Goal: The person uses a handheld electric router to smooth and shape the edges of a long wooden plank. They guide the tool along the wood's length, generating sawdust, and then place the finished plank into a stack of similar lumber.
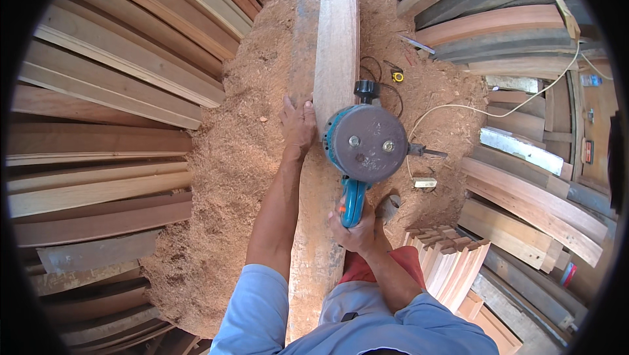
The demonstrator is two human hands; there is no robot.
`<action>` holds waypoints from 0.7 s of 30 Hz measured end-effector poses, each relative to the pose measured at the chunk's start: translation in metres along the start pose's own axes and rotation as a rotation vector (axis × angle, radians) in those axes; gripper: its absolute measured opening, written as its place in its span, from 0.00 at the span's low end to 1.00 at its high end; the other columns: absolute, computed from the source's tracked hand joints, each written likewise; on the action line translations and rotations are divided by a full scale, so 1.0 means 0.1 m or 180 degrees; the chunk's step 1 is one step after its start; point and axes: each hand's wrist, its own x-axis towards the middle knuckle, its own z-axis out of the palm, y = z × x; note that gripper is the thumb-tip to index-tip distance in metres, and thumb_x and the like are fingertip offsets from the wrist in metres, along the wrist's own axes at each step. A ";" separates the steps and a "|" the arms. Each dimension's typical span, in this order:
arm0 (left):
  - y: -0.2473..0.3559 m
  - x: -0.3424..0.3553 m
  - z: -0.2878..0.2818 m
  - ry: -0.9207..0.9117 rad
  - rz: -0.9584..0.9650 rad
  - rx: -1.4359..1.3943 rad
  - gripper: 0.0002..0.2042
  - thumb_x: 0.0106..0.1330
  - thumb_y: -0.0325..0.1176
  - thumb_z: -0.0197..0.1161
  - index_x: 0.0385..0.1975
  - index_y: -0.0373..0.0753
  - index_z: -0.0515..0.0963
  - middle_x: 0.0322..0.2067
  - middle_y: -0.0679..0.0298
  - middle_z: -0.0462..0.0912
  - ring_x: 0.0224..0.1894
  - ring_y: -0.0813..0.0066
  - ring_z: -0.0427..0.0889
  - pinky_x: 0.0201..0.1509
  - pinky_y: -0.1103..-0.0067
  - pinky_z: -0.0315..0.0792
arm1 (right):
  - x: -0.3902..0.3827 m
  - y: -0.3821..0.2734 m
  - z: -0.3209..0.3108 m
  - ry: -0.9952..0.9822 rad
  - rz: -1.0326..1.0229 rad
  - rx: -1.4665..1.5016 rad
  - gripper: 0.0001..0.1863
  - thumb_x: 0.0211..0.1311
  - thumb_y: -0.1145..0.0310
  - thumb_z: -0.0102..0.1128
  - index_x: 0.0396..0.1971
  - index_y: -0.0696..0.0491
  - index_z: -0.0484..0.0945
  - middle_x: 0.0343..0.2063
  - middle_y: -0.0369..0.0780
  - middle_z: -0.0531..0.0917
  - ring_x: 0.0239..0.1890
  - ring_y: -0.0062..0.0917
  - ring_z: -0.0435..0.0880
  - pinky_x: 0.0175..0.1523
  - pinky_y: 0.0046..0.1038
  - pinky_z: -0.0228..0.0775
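Note:
A blue electric hand planer (365, 143), with a broad round grey-brown cover and a black front knob (366, 89), sits on the near end of a long pale board (338, 34). My right hand (356, 229) is closed round its blue rear handle. Beside the board's left edge, my left hand (299, 122) lies with its fingers stretched forward, by the worn bench plank (304, 47) under the board. Its fingertips are near or against the board's side; exact contact cannot be made out. The planer hides the board's near end.
Wood shavings (219, 224) cover the ground on both sides. Stacked planks (105, 139) line the left, more timber (524, 191) the right. A pale cord (452, 107) runs rightward from near the planer. A yellow tape measure (398, 76) and cut strips (449, 263) lie right of the bench.

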 end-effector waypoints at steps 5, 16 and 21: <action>0.01 -0.02 0.01 0.0032 0.0008 -0.0139 0.21 0.77 0.51 0.43 0.62 0.59 0.77 0.76 0.45 0.50 0.71 0.38 0.56 0.75 0.53 0.51 | 0.17 -0.08 -0.01 0.0059 0.0103 0.0133 0.16 0.53 0.74 0.69 0.41 0.55 0.73 0.23 0.34 0.76 0.25 0.24 0.79 0.35 0.29 0.74; 0.06 -0.02 -0.05 0.0001 0.0090 -0.0039 0.22 0.78 0.49 0.41 0.64 0.57 0.76 0.75 0.43 0.50 0.71 0.39 0.55 0.75 0.52 0.51 | 2.24 -0.06 -0.20 0.0456 -0.0421 -0.0106 0.14 0.57 0.70 0.66 0.42 0.55 0.76 0.27 0.35 0.80 0.28 0.17 0.79 0.34 0.27 0.73; 0.11 0.00 -0.03 -0.0056 0.0043 -0.0058 0.21 0.78 0.48 0.42 0.63 0.57 0.77 0.75 0.45 0.51 0.73 0.40 0.54 0.75 0.53 0.51 | 3.26 -0.06 -0.37 0.0604 -0.0551 -0.0390 0.21 0.53 0.70 0.68 0.47 0.59 0.77 0.28 0.35 0.81 0.30 0.19 0.80 0.38 0.27 0.75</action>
